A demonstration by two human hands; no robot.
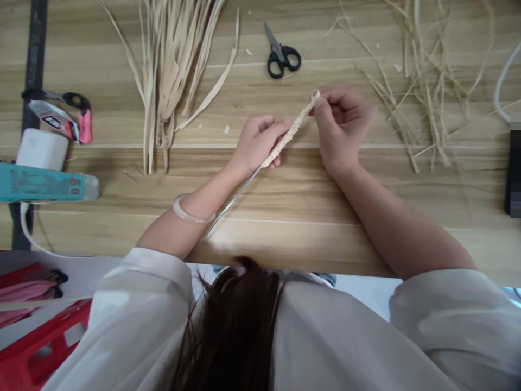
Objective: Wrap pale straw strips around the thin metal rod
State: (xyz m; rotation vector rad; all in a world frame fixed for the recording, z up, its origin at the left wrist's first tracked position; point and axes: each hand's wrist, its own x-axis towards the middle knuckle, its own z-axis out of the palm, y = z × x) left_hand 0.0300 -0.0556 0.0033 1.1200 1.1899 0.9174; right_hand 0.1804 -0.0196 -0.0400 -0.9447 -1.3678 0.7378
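A thin metal wire [234, 199] slants up from the table's front edge, its upper part wrapped in a pale, knobbly braid of dried husk [281, 143]. My left hand [262, 141] is closed around the middle of this braid, thumb on top. At the braid's upper end, where a small loop of husk [315, 94] sticks out, my right hand [342, 122] pinches with thumb and fingers. The right hand is slightly blurred, and its fingertips partly cover the strip.
Black-handled scissors [280, 54] lie beyond my hands. A bundle of dried husk strips [173, 70] is at back left, with loose thin strips [431, 81] at right. On the left are a utility knife [57, 119], a white adapter [43, 147] and a teal box [44, 183].
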